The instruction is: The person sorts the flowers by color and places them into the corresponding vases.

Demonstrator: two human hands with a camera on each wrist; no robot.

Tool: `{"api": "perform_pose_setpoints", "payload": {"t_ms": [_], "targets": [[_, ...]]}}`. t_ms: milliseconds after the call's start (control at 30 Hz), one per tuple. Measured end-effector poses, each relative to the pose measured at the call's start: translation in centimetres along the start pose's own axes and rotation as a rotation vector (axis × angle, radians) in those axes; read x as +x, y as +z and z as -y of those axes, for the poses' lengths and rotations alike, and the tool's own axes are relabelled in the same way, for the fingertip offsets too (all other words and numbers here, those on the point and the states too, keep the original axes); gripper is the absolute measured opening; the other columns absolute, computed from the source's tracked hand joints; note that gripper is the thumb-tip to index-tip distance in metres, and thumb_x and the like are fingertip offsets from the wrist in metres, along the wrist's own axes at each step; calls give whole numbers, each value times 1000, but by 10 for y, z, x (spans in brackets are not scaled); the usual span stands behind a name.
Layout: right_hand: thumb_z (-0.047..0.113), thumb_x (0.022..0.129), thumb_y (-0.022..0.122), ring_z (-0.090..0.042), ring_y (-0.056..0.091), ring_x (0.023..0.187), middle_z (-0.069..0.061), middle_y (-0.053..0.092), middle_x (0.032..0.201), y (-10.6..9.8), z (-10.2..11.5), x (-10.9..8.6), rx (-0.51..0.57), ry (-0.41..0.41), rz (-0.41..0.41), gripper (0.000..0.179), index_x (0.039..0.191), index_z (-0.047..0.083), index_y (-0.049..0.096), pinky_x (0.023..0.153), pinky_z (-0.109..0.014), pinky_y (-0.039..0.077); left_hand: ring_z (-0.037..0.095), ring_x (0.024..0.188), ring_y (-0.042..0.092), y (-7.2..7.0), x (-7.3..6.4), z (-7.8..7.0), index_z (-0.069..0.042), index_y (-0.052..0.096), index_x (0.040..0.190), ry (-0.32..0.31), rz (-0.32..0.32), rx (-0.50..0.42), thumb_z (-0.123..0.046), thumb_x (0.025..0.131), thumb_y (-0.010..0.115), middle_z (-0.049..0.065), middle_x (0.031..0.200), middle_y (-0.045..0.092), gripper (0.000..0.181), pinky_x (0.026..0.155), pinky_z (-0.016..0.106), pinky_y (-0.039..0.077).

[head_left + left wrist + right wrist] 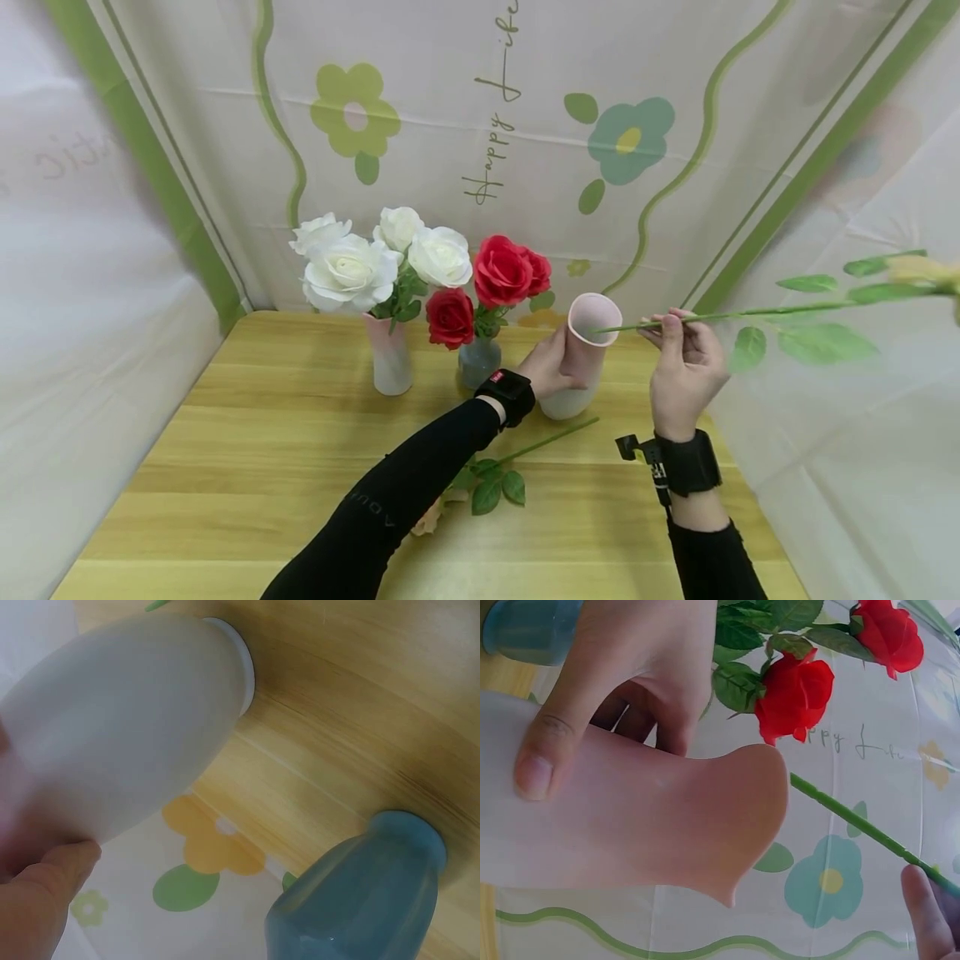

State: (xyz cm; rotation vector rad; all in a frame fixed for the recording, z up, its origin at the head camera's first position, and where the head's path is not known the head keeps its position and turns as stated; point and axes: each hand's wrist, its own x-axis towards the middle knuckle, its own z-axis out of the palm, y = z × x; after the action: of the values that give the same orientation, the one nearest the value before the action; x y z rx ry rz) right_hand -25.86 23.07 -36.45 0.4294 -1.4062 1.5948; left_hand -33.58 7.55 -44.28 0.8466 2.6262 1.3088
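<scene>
My left hand [546, 367] grips a pink-and-white vase [572, 403] by its side, with the mouth leaning toward the right. Thumb and fingers of my right hand [686, 379] pinch the green stem [795, 310] of an artificial flower near its cut end. Its pale yellow bloom [915, 270] reaches the right edge of the head view, partly cut off. The stem's tip overlaps the vase mouth there; in the right wrist view the stem [855, 819] ends right at the wavy rim. The left wrist view shows the vase's white lower body [135, 720] close up.
White roses [351, 273] stand in another pink-and-white vase [392, 367] at the left. Red roses [502, 271] fill a blue-grey vase [480, 363] beside my left hand. A peach flower with a leafy stem [487, 492] lies on the wooden table [225, 467], partly under my left arm.
</scene>
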Motion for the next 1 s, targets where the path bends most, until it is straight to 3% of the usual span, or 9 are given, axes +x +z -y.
{"api": "perform_pose_setpoints", "payload": {"t_ms": [167,367,567,733,1000], "targets": [[-9,95,57,-29,65,82,-37,57,92,2,-6,-2,-60,45,87,15,106,-18,63,76,-34,57,18,139,34,0,1,1,-7,13,156,6,-2,2,-23,80,84,11,154,34,105,111,27,30],[-12,95,55,-34,66,79,-38,59,92,9,-4,-2,-252,4,235,18,109,-20,63,74,-34,57,18,139,34,2,2,4,-7,13,156,7,1,-8,-24,80,84,12,153,34,105,111,27,31],[-8,95,58,-37,63,72,-26,66,91,3,-29,-2,-388,-13,368,20,112,-13,67,67,-20,54,19,139,35,3,2,6,-7,10,157,31,6,1,-27,81,83,13,154,32,107,110,26,32],[0,96,61,-28,61,65,-17,68,84,2,-39,0,-505,-65,424,16,106,-7,72,62,-14,44,19,138,36,3,2,6,-6,10,156,47,0,-4,-26,81,84,13,153,34,107,109,24,32],[2,94,66,-26,64,73,-14,70,85,7,-40,4,-622,-95,512,15,105,-5,74,65,-16,44,18,138,35,2,2,7,-7,8,157,44,10,-9,-26,83,82,12,154,33,106,110,24,30]]}}
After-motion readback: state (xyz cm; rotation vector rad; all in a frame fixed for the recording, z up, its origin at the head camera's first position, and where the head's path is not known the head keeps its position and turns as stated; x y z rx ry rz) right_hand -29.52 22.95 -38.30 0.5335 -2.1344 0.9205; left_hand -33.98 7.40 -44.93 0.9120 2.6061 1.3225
